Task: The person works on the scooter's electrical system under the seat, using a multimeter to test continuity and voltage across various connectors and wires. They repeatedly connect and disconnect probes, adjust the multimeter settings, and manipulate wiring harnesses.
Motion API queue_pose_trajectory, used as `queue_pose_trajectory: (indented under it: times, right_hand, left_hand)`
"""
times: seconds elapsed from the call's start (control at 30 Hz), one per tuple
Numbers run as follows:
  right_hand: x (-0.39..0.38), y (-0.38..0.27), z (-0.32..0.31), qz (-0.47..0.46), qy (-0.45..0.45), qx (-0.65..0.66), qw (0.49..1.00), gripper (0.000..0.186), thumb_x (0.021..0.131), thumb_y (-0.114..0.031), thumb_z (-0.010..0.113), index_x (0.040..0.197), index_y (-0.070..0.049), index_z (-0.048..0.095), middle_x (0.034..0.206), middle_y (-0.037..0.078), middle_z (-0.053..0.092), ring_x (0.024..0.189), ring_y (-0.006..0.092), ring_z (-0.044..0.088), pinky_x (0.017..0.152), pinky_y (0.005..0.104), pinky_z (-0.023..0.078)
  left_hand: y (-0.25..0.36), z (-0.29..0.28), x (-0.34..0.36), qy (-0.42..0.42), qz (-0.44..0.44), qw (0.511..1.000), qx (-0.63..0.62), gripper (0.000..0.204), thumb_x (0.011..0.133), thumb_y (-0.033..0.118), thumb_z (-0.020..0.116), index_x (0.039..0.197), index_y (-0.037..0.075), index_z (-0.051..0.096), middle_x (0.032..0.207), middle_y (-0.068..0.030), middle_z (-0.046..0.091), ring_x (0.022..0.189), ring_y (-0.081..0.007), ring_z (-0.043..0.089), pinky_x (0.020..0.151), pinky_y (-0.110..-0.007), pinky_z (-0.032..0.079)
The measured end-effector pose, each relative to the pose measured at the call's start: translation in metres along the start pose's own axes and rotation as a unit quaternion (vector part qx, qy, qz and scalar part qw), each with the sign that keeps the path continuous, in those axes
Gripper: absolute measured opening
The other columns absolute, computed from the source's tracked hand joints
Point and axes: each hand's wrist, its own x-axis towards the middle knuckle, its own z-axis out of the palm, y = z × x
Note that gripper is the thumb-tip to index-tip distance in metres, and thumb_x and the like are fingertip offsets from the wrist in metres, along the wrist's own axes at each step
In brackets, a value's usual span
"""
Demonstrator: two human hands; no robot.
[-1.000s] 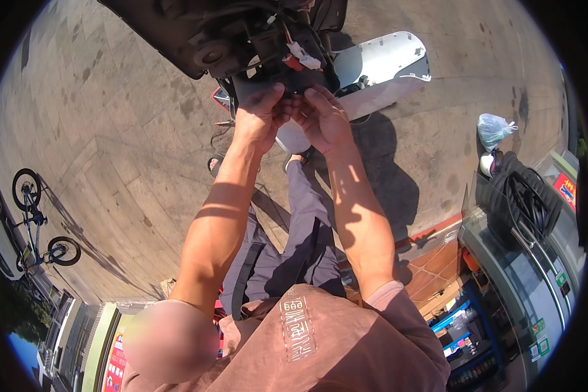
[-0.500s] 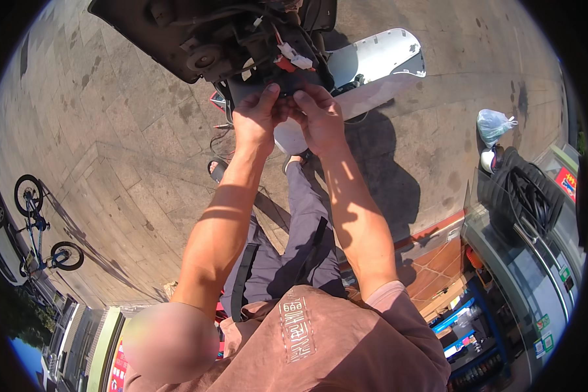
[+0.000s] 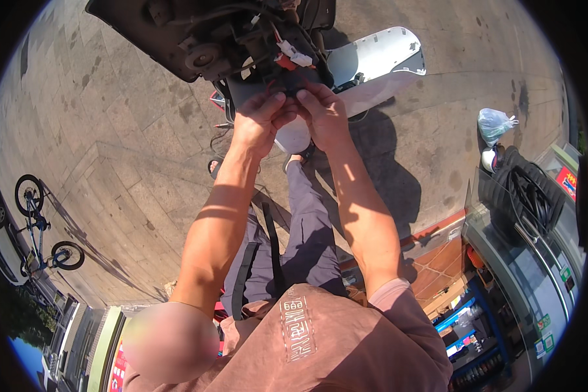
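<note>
Both my hands work close together in front of the opened dark body of a scooter-like vehicle (image 3: 238, 39). My left hand (image 3: 258, 122) is closed in a pinch, thumb against the bent fingers. Beside it my right hand (image 3: 324, 117) pinches as well, its fingertips nearly meeting the left ones. Something small and dark seems to lie between them, but fingers and shadow hide what it is. Just beyond the fingertips hang a white plug connector (image 3: 295, 55) and a red connector (image 3: 285, 62) on thin wires. A round black part (image 3: 201, 57) sits to their left.
A long white body panel (image 3: 372, 59) lies on the paving behind my right hand. Farther right are a tied plastic bag (image 3: 494, 125) and stacked black tyres (image 3: 526, 189) by a glass door. A bicycle (image 3: 40, 225) stands far left.
My hands have shifted slightly down toward me, still pinching close together. A dark strap now shows hanging between my legs. The vehicle and connectors look almost unmoved.
</note>
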Motion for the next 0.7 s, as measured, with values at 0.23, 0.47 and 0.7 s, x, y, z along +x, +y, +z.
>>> queue_pose_trajectory:
  times: [0.23,0.47,0.7]
  right_hand:
    - [-0.002,0.003,0.0,-0.01,0.005,-0.014,1.0,0.017,0.092,-0.001,0.059,0.109,0.001,0.06,0.1,0.011,0.067,0.086,0.0176,0.066,0.079,0.0303,0.056]
    - [0.001,0.003,-0.001,-0.025,0.007,0.017,1.0,0.011,0.091,-0.003,0.063,0.1,0.002,0.059,0.092,0.011,0.067,0.08,0.0146,0.066,0.074,0.0272,0.056]
    - [0.002,0.0,-0.005,-0.007,-0.003,0.013,1.0,0.009,0.09,-0.005,0.066,0.093,-0.001,0.057,0.089,0.008,0.066,0.078,0.0142,0.066,0.072,0.027,0.055]
  left_hand:
    - [-0.003,-0.006,0.006,-0.029,-0.017,0.998,-0.045,0.015,0.089,0.003,0.061,0.102,-0.004,0.059,0.093,-0.0143,0.068,0.08,-0.0221,0.069,0.073,-0.03,0.06]
    - [-0.008,-0.001,0.007,-0.034,-0.002,0.997,-0.076,0.015,0.089,-0.001,0.06,0.103,-0.003,0.06,0.097,-0.0147,0.067,0.084,-0.0227,0.069,0.076,-0.033,0.061]
    - [-0.013,0.003,0.007,-0.019,0.0,0.998,-0.063,0.019,0.088,-0.002,0.059,0.107,-0.006,0.059,0.098,-0.0167,0.066,0.085,-0.026,0.068,0.08,-0.035,0.06]
